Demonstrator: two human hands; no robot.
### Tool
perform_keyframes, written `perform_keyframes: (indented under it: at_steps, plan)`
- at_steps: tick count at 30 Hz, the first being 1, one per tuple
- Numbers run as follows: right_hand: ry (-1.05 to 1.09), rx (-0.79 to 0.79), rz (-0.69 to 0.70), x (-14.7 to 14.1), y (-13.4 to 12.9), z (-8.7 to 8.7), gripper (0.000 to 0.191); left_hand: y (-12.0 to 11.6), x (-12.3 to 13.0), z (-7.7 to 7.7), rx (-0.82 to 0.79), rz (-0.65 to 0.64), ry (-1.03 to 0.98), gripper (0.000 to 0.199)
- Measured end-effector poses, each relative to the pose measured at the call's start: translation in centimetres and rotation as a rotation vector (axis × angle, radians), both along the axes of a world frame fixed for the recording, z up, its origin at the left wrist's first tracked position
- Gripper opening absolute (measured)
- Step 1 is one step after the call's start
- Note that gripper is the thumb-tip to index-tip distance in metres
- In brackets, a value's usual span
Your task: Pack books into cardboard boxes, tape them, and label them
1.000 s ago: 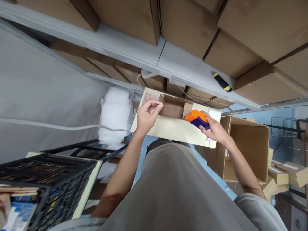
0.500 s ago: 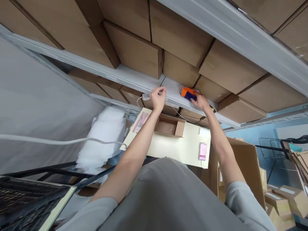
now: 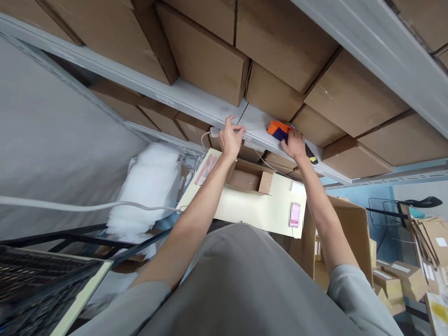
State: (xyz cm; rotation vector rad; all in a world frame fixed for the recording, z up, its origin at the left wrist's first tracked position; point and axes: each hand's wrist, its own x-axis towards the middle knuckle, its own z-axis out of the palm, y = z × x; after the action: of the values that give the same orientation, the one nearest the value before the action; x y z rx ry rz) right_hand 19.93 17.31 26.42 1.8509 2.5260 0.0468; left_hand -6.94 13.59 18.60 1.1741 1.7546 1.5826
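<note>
My left hand (image 3: 231,140) is at the front edge of the grey shelf (image 3: 201,99). Its raised forefinger and its thumb stand apart, and I see nothing held between them. Farther right, my right hand (image 3: 294,144) has its fingers and thumb around the right end of an orange and purple handheld tool (image 3: 278,130) lying on the shelf. Its exact kind is not clear, and the hand covers part of it. Just beyond that wrist a black and yellow item (image 3: 311,155) shows; I cannot tell if it belongs to the tool.
Cardboard boxes (image 3: 203,51) fill the shelf behind my hands. Below, a cream tabletop (image 3: 241,210) carries an open carton (image 3: 247,179) and a pink-screened device (image 3: 294,214). White packing sheets (image 3: 143,186) are stacked left, near a hanging cable (image 3: 87,206). A large open carton (image 3: 350,228) stands right.
My left thumb and forefinger have parted from a pinch. My right hand has shifted slightly right along the tool, and more of the black and yellow item shows. The view has tilted a little.
</note>
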Motion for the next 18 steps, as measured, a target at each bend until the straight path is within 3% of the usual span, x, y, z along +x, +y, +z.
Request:
perform_keyframes:
  at_steps: [3, 6, 8, 10, 11, 13, 15, 18]
  plan:
    - [0.056, 0.11, -0.016, 0.2, -1.4, -0.1, 0.071, -1.1, -2.1, -0.8, 0.037, -0.065, 0.042, 0.058]
    - [0.161, 0.242, -0.045, -0.3, -5.4, -0.4, 0.073, -3.9, -6.2, -4.4, -0.001, 0.027, 0.063, 0.05]
    - [0.258, 0.284, -0.08, -1.2, -9.6, -1.0, 0.071, -6.6, -9.2, -7.8, -0.214, 0.127, 0.084, 0.044]
    - [0.375, 0.253, -0.114, -2.6, -14.2, -2.2, 0.067, -9.6, -11.2, -11.4, -0.621, 0.097, 0.14, 0.05]
    - [0.418, 0.23, -0.145, -3.4, -16.4, -3.0, 0.064, -10.9, -11.7, -13.0, -0.793, -0.01, 0.166, 0.054]
    - [0.47, 0.166, -0.2, -4.9, -20.1, -4.7, 0.058, -13.0, -11.6, -15.7, -0.919, -0.083, 0.167, 0.057]
    - [0.503, 0.107, -0.264, -6.0, -22.7, -6.3, 0.054, -14.3, -10.7, -17.5, -0.978, -0.128, 0.196, 0.061]
    - [0.531, 0.084, -0.37, -6.7, -24.8, -7.8, 0.049, -14.6, -9.5, -19.0, -1.0, -0.101, 0.251, 0.065]
